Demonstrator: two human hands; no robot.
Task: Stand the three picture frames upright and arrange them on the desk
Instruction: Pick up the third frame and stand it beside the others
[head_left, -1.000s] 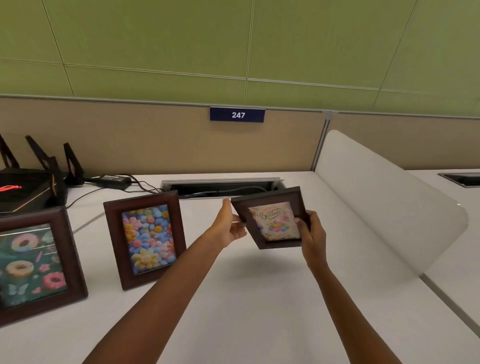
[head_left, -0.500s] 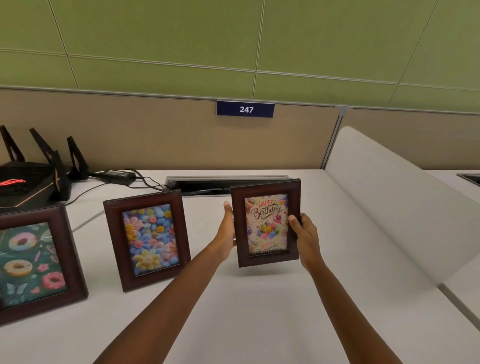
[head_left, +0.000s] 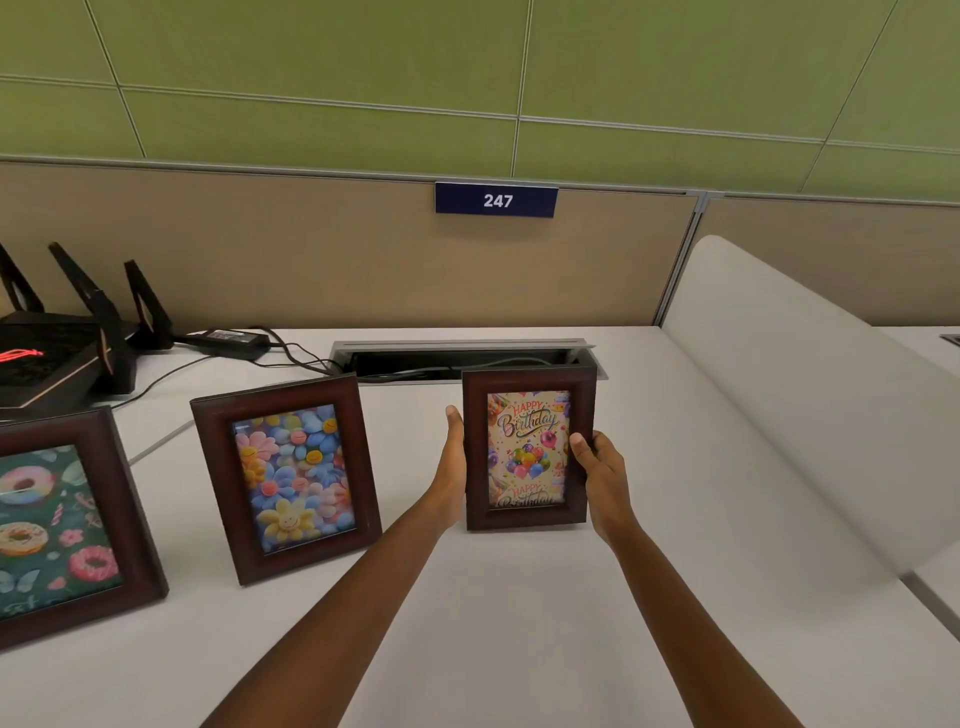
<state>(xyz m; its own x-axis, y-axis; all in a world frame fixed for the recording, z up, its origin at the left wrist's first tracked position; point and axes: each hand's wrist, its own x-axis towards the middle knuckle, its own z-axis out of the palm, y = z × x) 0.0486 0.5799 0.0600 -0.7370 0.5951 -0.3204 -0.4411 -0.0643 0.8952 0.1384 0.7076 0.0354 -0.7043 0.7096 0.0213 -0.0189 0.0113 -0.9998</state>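
Note:
Three dark brown picture frames are on the white desk (head_left: 519, 623). The doughnut frame (head_left: 62, 525) stands upright at the far left, partly cut off by the image edge. The flower frame (head_left: 285, 478) stands upright beside it. The birthday frame (head_left: 527, 449) is upright in the middle, its bottom edge at the desk surface. My left hand (head_left: 451, 467) lies flat against its left side. My right hand (head_left: 602, 473) grips its right side, thumb on the front.
A black router (head_left: 57, 353) with antennas, a power brick (head_left: 228, 340) and cables sit at the back left. An open cable tray (head_left: 467, 358) lies behind the birthday frame. A white divider panel (head_left: 795, 405) rises on the right. A beige partition runs behind.
The birthday frame went from tilted and raised to upright, then came down onto the desk. Both hands stayed on its sides.

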